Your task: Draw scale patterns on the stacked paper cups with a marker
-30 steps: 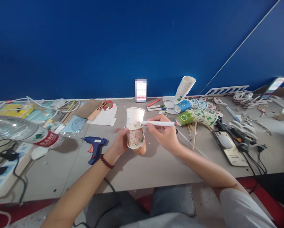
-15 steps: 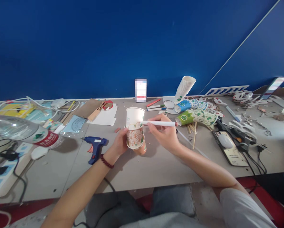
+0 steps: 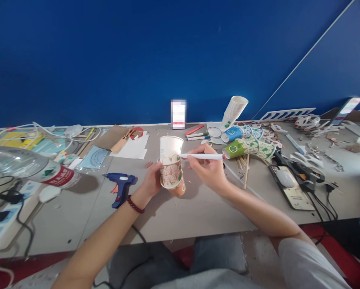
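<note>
The left hand [image 3: 152, 177], curled closed, holds one patterned cup assembly [image 3: 171, 174] at frame centre while the right hand [image 3: 210, 171] pinches one white marker [image 3: 204, 156]; a slipping grip could skew the ink line. Three pens [image 3: 194, 129] lie above centre, two similar assemblies [image 3: 250, 148] right, one glue gun [image 3: 123, 185] left.

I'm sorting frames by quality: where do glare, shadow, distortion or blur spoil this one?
Head view: the upright phone screen glares white within a pixelated border; the bottle looks stretched at the left edge and casts a soft shadow; the marker and cups look slightly soft, tip contact unclear.
</note>
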